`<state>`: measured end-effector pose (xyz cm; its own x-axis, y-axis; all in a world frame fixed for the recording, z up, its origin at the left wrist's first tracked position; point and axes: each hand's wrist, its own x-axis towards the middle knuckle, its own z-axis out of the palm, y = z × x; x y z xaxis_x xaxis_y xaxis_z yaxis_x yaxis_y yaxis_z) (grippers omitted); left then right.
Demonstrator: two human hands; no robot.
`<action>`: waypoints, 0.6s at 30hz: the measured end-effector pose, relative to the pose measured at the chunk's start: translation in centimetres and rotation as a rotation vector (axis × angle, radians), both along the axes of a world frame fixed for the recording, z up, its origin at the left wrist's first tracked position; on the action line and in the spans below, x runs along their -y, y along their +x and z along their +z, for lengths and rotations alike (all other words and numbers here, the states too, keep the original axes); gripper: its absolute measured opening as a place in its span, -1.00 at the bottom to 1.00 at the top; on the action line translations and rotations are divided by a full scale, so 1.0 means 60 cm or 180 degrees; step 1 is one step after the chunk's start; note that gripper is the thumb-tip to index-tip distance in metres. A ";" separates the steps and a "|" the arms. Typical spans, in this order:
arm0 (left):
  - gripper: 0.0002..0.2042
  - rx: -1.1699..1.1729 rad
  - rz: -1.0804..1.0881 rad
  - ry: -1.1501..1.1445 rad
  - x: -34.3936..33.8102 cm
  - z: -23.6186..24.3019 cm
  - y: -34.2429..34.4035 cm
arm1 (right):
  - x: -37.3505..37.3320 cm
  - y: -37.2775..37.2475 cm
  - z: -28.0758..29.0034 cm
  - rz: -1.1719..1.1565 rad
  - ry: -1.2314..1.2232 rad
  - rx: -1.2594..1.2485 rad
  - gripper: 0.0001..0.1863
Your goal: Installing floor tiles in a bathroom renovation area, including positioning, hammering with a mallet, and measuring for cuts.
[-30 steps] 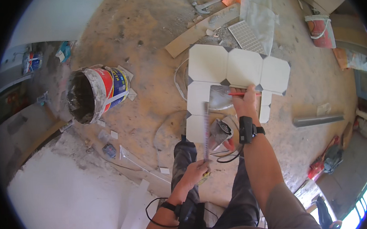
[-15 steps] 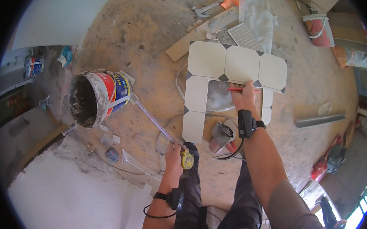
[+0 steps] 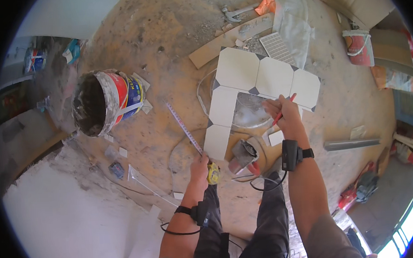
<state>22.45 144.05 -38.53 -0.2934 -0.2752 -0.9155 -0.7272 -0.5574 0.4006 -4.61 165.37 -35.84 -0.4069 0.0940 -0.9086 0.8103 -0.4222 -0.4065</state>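
Observation:
My left hand [image 3: 199, 171] is closed around a yellow tape measure [image 3: 213, 174], near my left knee. The white blade [image 3: 183, 127] sticks out toward the far left, its end above the floor. In front of me lies a cream tile panel [image 3: 275, 80] with small dark corner insets and a rectangular opening at its near side. My right hand [image 3: 285, 112] is at the panel's inner edge, holding a slim red pencil [image 3: 281, 112] with some fingers stretched out. Part of the panel's right side is hidden behind my hand and wrist.
A dirty bucket [image 3: 108, 103] lies on its side at the left. A grey-crusted container [image 3: 244, 156] stands below the panel. Farther off are a hammer [image 3: 238, 12], a board [image 3: 211, 50] and a red-and-white bucket [image 3: 358, 48]. A metal bar [image 3: 351, 144] lies at the right.
The blade's end has come away from the bucket side and the blade looks shorter. My right hand has turned, tilting the pencil upright. The panel sits slightly rotated in view.

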 end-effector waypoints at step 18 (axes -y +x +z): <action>-0.70 -0.0253 -0.2173 0.0707 -0.023 0.139 0.190 | 0.077 0.244 0.047 0.2804 0.0270 -0.0982 -0.78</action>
